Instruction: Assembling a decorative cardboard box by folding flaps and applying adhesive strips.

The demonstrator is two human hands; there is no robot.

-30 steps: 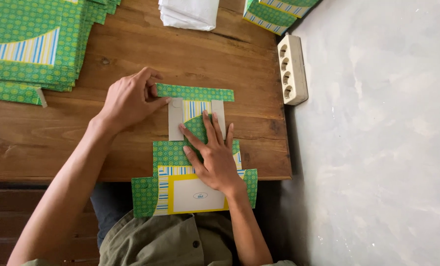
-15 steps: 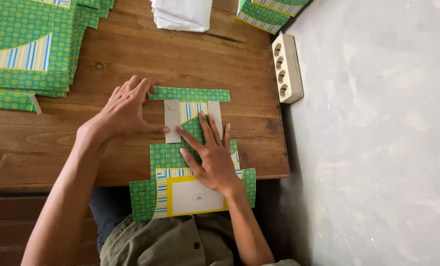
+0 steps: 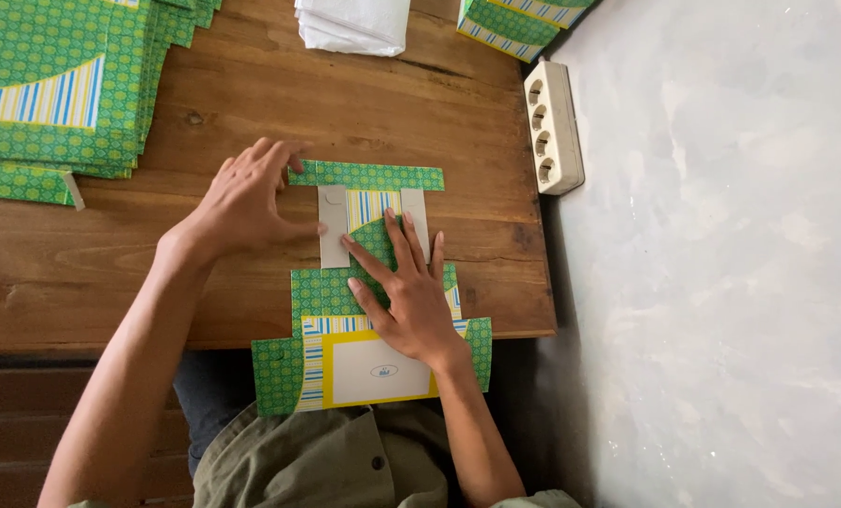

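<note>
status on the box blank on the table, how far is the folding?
Early. The green patterned box blank lies mostly flat on the wooden table. In hand: left hand presses at the far flap's side panel, right hand pins the middle. Left: every other panel is unfolded, and the stack of flat blanks sits untouched.

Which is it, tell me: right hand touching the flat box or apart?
Touching. The head view shows the right hand lying palm-down on the flat box, its fingers spread over the green panel with no gap.

Wood table (image 3: pixel 251 103), flat carton (image 3: pixel 368 282), carton stack (image 3: pixel 44 85), pwr strip (image 3: pixel 554 127), white cloth (image 3: pixel 354 23)
</note>
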